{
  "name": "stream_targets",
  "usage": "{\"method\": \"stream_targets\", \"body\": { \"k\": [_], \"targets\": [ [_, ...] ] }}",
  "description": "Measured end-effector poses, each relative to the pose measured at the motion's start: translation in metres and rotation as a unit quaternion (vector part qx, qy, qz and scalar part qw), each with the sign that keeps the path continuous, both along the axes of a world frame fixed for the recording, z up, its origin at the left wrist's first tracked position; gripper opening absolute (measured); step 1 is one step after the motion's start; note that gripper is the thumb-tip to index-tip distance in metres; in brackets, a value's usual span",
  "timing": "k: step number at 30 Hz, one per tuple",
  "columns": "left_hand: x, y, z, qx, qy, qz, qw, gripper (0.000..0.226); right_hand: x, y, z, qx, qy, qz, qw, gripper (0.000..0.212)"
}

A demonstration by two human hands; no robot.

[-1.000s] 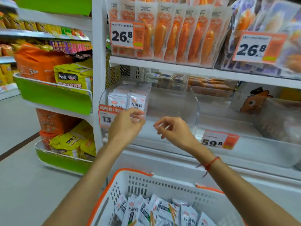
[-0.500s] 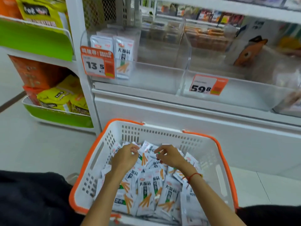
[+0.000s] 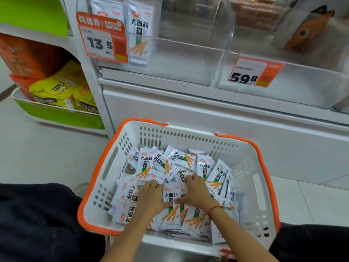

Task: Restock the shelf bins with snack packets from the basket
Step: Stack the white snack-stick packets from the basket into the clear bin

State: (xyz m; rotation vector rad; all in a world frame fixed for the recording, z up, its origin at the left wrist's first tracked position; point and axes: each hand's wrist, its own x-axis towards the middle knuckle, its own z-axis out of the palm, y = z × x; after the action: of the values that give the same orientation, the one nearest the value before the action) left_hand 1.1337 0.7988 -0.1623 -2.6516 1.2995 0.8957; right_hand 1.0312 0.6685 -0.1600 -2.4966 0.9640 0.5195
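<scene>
Both hands in the basket of snack packets

The left hand [image 3: 151, 195] and right hand [image 3: 194, 190] lie flat with fingers spread, flanking one packet [image 3: 171, 203] whose long axis runs toward the shelf. The white, orange-rimmed basket [image 3: 105, 167] sits on pale floor tiles [image 3: 47, 157] below the clear bin [image 3: 179, 59], where two packets [image 3: 140, 27] stand upright.

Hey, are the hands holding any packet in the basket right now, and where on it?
Both hands rest on one snack packet atop the pile: left hand on its left edge, right hand on its right. A closed grip cannot be told.
</scene>
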Motion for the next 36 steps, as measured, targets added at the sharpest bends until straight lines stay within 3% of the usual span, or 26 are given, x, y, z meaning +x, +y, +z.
{"method": "stream_targets", "body": {
  "k": [4, 8, 10, 13, 16, 17, 19, 21, 23, 26, 30, 33, 36],
  "targets": [
    [0.000, -0.005, -0.005, -0.013, -0.001, 0.026, 1.000, 0.069, 0.001, -0.017, 0.008, 0.115, -0.001, -0.023, 0.993, 0.047],
    [0.000, -0.009, 0.003, -0.197, 0.072, 0.129, 0.969, 0.050, 0.000, -0.032, 0.024, 0.158, -0.140, -0.083, 0.974, 0.025],
    [0.001, -0.014, 0.011, -0.306, 0.177, 0.188, 0.916, 0.035, 0.001, -0.034, 0.035, 0.179, -0.223, -0.130, 0.949, 0.025],
    [0.010, -0.020, 0.028, -0.396, 0.320, 0.288, 0.811, 0.021, 0.002, -0.036, 0.054, 0.280, -0.351, -0.216, 0.867, 0.016],
    [0.023, -0.016, 0.046, -0.453, 0.346, 0.391, 0.723, 0.021, 0.006, -0.046, 0.074, 0.296, -0.425, -0.271, 0.811, 0.018],
    [0.027, -0.015, 0.052, -0.458, 0.335, 0.408, 0.716, 0.022, 0.008, -0.049, 0.083, 0.307, -0.432, -0.279, 0.801, 0.024],
    [0.036, -0.012, 0.054, -0.444, 0.300, 0.406, 0.740, 0.029, 0.009, -0.057, 0.096, 0.348, -0.403, -0.258, 0.806, 0.033],
    [0.042, -0.012, 0.047, -0.404, 0.290, 0.391, 0.775, 0.039, 0.013, -0.054, 0.104, 0.382, -0.328, -0.185, 0.844, 0.027],
    [0.040, -0.013, 0.043, -0.360, 0.322, 0.381, 0.788, 0.047, 0.021, -0.044, 0.102, 0.398, -0.284, -0.126, 0.863, 0.022],
    [0.029, -0.020, 0.042, -0.313, 0.414, 0.382, 0.765, 0.048, 0.035, -0.028, 0.083, 0.349, -0.295, -0.146, 0.877, 0.023],
    [0.022, -0.022, 0.045, -0.293, 0.524, 0.405, 0.690, 0.029, 0.039, -0.009, 0.067, 0.254, -0.356, -0.209, 0.874, 0.030],
    [0.027, -0.017, 0.041, -0.296, 0.501, 0.343, 0.738, 0.043, 0.041, -0.006, 0.063, 0.216, -0.385, -0.203, 0.874, 0.034],
    [0.037, -0.010, 0.042, -0.298, 0.442, 0.335, 0.777, 0.042, 0.048, 0.006, 0.065, 0.162, -0.410, -0.179, 0.879, 0.047]
  ]
}}
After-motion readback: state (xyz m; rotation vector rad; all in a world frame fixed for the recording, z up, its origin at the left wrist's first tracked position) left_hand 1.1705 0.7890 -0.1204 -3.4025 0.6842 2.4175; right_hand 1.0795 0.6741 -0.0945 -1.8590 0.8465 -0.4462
